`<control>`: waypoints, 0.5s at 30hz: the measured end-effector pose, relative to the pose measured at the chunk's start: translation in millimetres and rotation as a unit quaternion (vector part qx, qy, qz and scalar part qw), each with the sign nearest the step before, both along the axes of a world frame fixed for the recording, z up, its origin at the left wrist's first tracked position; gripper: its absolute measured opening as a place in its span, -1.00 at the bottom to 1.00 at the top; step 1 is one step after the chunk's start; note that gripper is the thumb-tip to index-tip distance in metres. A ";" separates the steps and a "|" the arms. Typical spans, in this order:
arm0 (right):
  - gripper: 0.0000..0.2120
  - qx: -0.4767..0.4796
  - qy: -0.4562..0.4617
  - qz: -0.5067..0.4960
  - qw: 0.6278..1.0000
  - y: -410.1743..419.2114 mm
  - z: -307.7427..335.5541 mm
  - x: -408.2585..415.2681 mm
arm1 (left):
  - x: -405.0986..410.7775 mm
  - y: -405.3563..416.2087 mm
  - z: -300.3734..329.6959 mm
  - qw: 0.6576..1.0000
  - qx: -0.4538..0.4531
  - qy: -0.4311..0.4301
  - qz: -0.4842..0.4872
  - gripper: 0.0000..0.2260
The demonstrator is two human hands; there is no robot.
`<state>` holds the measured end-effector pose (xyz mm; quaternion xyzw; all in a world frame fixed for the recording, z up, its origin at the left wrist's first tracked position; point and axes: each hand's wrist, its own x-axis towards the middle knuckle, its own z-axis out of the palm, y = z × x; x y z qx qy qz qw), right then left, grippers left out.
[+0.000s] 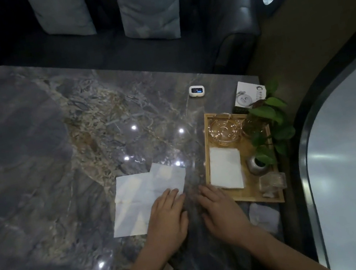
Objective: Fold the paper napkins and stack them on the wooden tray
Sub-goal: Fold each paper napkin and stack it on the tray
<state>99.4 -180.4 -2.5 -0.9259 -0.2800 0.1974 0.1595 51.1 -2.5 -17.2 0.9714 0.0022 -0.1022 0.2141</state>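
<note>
Here, left hand (166,217) flat, fingers spread, on unfolded napkin (146,198) on marble tabletop (34,160). Right hand (221,208) open beside it. Folded napkin (226,170) on wooden tray (208,172), crowded by glass bowl (225,130), potted plant (267,123).

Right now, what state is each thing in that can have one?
Unfolded napkins: spread flat on the marble table, overlapping.
Folded napkin: lying on the wooden tray.
Left hand: open, fingers resting on the unfolded napkins' edge.
Right hand: open, flat on the table, holding nothing.
Glass dish: upright on the tray, looks empty.
Small white device: screen lit.
</note>
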 end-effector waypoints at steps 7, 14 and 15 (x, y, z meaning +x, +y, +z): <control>-0.53 0.025 0.004 0.038 0.999 19.0 -2.5 -13.2 | -24.8 20.6 -5.3 0.999 0.008 0.023 0.045 -0.52; -0.47 0.007 0.017 0.067 0.998 31.3 -12.9 -15.9 | -38.1 27.7 -10.3 0.997 0.009 0.050 0.066 -0.54; -0.46 0.008 0.019 0.068 0.997 32.8 -13.8 -15.7 | -38.6 27.5 -10.5 0.996 0.008 0.050 0.067 -0.54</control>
